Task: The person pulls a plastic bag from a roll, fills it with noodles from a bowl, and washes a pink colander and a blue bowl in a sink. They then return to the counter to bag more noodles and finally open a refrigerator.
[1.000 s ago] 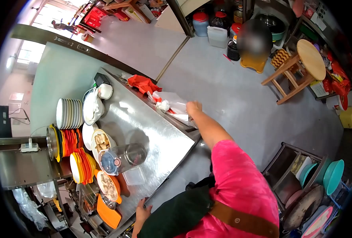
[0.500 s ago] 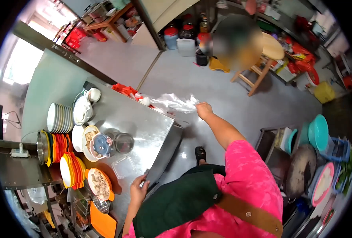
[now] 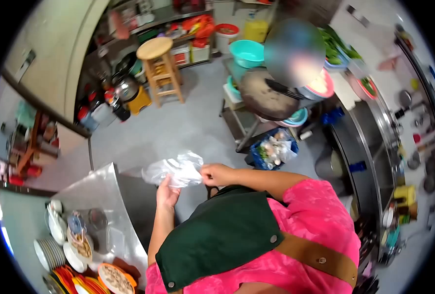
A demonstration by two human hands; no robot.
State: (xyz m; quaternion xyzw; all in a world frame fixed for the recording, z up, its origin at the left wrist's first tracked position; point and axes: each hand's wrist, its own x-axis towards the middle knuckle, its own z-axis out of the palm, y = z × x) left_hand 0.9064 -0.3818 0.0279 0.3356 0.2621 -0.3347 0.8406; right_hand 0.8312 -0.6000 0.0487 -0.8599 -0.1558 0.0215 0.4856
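A thin clear plastic bag [image 3: 181, 169] hangs in front of my body, above the floor beside the steel table. My right hand [image 3: 216, 174] pinches the bag at its right side, fingers closed. At its lower edge, my left hand [image 3: 167, 194] grips the bag between thumb and fingers, palm turned partly up. The bag is crumpled and see-through, and I make out nothing inside it.
Left is the steel table [image 3: 97, 191], bearing a plastic container [image 3: 115, 240], an orange-rimmed dish of food [image 3: 114, 278] and stacked plates [image 3: 48, 255]. Ahead stand a wooden stool [image 3: 155, 48] and a large wok [image 3: 266, 95]. A blue-lined waste bin [image 3: 275, 149] sits on the floor.
My view has swung right. The plastic bag has come from the table's far edge to in front of me in my right hand; my left hand has left the table edge and taken hold too.
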